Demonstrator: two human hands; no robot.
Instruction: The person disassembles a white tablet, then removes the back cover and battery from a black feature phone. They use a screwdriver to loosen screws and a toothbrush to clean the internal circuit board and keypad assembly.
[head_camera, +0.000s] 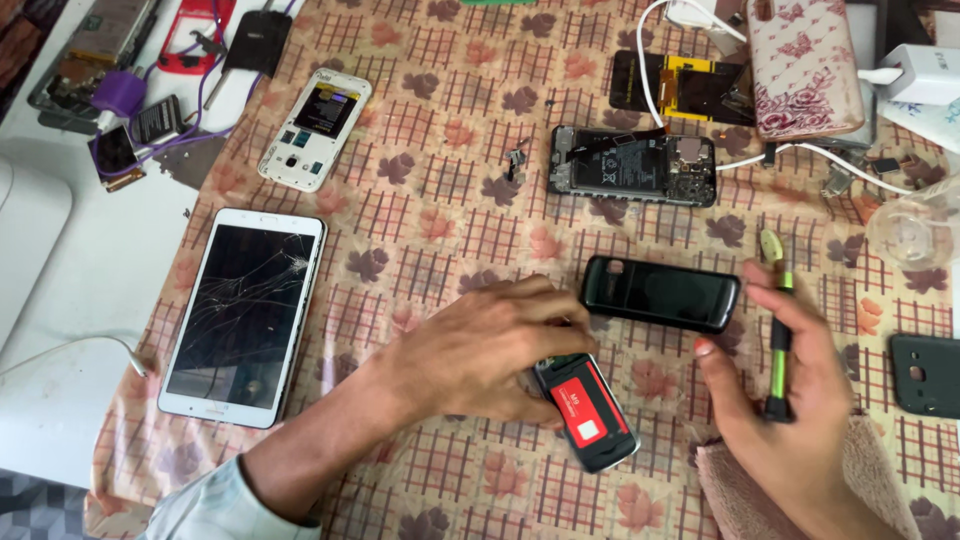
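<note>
Now | left hand (480, 350) curled flat over small phone (590, 412) with red battery, pinning it near worktop's (450, 220) front edge | right hand (790, 400) closed around green screwdriver (778, 340), tip up, beside black back cover (660, 293).

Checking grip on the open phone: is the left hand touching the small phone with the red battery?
Touching. The head view shows the left hand resting on the phone's upper end, no gap.
</note>
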